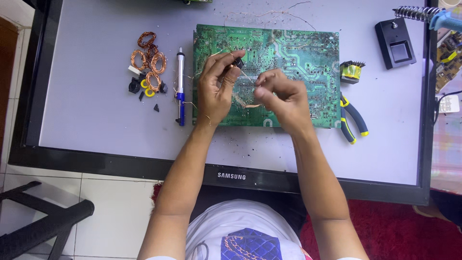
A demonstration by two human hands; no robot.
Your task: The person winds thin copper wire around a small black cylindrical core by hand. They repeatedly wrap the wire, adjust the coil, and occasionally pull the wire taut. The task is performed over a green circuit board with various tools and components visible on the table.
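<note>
Left hand [216,86] raised over green circuit board [288,53], fingers pinched shut on small black component [239,62], held at board's 10 o'clock area. Right hand [281,96] positioned at 4 o'clock from component, fingertips closed narrow on thin copper wire [248,77] stretched between both hands. Board laid on flat screen panel [86,106] used as worktop. Blue-and-white desoldering pump [180,86] seen at 9 o'clock beside board; copper coils [148,65] further out. Yellow-handled pliers [353,118] placed at 3 o'clock; black stand [395,42] at 1 o'clock.
</note>
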